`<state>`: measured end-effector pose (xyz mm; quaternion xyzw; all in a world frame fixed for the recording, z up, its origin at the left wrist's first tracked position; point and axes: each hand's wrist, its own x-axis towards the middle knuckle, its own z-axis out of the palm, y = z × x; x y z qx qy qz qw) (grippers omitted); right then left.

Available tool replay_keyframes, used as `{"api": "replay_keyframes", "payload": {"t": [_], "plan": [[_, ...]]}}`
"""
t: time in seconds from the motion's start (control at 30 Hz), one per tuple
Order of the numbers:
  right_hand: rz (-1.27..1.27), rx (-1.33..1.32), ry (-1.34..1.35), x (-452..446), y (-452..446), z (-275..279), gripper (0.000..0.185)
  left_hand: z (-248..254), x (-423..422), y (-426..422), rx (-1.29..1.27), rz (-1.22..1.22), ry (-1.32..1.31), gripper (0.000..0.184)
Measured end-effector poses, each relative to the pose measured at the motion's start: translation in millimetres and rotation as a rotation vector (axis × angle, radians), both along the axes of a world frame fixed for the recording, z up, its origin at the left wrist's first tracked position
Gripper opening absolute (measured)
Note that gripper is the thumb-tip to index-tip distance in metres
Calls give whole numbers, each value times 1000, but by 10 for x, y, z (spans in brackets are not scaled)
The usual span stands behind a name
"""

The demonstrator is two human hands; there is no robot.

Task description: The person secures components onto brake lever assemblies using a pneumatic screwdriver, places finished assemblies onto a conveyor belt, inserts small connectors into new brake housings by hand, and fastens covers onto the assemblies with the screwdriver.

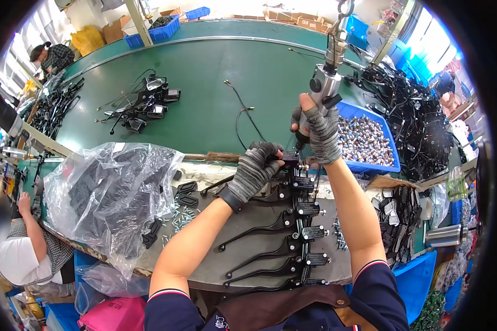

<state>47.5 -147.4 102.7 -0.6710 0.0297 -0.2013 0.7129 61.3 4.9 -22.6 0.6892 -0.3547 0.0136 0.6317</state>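
Note:
My right hand [321, 129], in a grey fingerless glove, is wrapped round a hanging silver power driver [327, 83]. The driver's tip points down at the top black lever assembly [290, 159]. My left hand [258, 168], gloved too, has its fingers pressed on that same assembly from the left. Below it, several black brake levers [259, 230] with reservoirs stand in a column along a dark rail. Loose screws [183, 216] and black oval parts [187, 187] lie left of them.
A blue bin [389, 144] of small metal fittings is right of my right hand. Tangled black assemblies [431, 121] lie beyond it. A clear plastic bag [107, 193] covers the left side. A black part cluster [149, 99] and a cable [240, 110] lie on the green table [204, 66]. A co-worker [25, 248] sits left.

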Motion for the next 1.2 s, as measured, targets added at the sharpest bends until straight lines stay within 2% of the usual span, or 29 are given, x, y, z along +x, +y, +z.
{"api": "replay_keyframes", "payload": {"t": [0.1,0.23,0.33,0.5,0.6,0.63,0.73,0.87,1.03,1.2], "plan": [[8,-12,-15,5,46,21,31,21,28,7,1,-9,15,26],[57,112,-62,-21,280,38,32,2,-4,10,50,-8,129,32],[139,120,-83,14,346,13,29,29,17,29,149,85,-2,39],[132,113,-77,-72,288,50,27,202,-36,26,52,63,31,38],[-4,76,-38,-369,142,114,32,375,-154,46,80,239,-525,35],[-14,75,-37,-441,79,94,32,372,-198,22,76,229,-523,35],[-54,14,-28,-646,-92,22,31,343,-452,-11,103,-85,-322,33],[-50,36,-70,-703,-118,-39,31,296,-496,-45,139,-99,-202,30],[-56,43,-74,-718,-156,-119,32,291,-516,-66,136,-100,-172,29],[-7,160,-92,-738,37,-103,31,278,-531,-66,121,-82,-161,29]]}}
